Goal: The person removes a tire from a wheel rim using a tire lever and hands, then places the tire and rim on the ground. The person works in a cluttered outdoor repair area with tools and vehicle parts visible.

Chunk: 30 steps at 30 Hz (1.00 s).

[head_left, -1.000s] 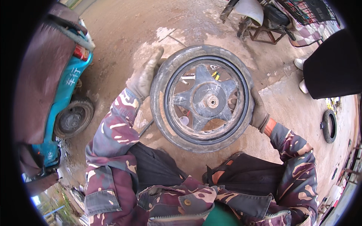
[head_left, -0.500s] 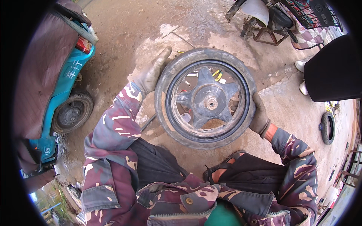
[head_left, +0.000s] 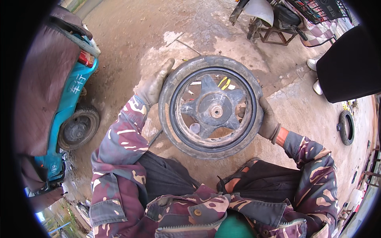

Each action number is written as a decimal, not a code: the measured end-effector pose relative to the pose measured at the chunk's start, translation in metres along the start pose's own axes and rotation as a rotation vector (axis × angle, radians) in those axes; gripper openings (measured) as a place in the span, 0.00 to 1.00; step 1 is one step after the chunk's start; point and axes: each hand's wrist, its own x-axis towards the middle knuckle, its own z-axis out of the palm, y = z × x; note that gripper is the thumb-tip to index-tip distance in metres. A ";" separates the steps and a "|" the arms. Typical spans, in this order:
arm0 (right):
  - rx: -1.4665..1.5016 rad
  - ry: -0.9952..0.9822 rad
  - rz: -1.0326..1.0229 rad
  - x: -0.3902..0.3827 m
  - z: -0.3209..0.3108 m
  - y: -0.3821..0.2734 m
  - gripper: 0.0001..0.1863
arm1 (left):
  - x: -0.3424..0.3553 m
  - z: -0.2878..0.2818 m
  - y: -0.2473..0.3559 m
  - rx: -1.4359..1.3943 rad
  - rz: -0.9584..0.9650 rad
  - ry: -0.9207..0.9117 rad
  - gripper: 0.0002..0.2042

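A small wheel (head_left: 186,135) with a worn black tyre and a dark five-spoke rim is held flat in front of me, above the dirt ground. My left hand (head_left: 154,84), in a dirty grey glove, grips the tyre's upper left edge. My right hand (head_left: 266,121), also gloved, clasps the tyre's right side. Both sleeves are camouflage-patterned. Through the spokes I glimpse yellow tools (head_left: 224,83) and a small round cap (head_left: 194,127) lying on the ground.
A turquoise three-wheeled vehicle (head_left: 69,99) with a small wheel stands at the left. A metal rod (head_left: 186,45) lies on the concrete beyond the wheel. A motorbike on a stand (head_left: 278,23) is at the back, a person's dark trouser leg (head_left: 349,63) at the right, a loose tyre (head_left: 346,127) beside it.
The wheel has tilted and shifted slightly in my hands. My left hand has slid further up the tyre's left edge; my right hand keeps its grip.
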 end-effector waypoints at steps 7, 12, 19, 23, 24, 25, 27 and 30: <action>-0.035 0.021 -0.013 0.001 0.001 0.002 0.43 | -0.005 0.017 0.003 -0.061 0.010 0.046 0.33; -0.026 0.032 -0.020 0.001 0.000 0.004 0.43 | -0.002 0.016 0.001 -0.049 0.021 0.049 0.34; 0.006 0.023 -0.005 0.001 -0.002 0.004 0.41 | -0.001 0.015 0.001 -0.009 0.031 0.053 0.33; 0.007 0.021 -0.016 0.001 -0.001 0.004 0.40 | 0.005 0.008 -0.004 -0.040 0.036 -0.025 0.32; 0.004 0.013 -0.018 0.001 -0.001 0.004 0.40 | 0.008 0.005 -0.005 -0.012 0.054 0.039 0.32; 0.002 0.005 -0.019 0.001 -0.001 0.004 0.40 | 0.011 0.002 -0.007 0.003 0.090 0.036 0.32; 0.005 -0.001 -0.018 0.000 -0.001 0.004 0.40 | 0.016 -0.004 -0.010 0.019 0.117 0.025 0.32; 0.015 -0.005 -0.013 0.000 -0.001 0.003 0.39 | 0.018 -0.009 -0.012 0.051 0.119 0.013 0.31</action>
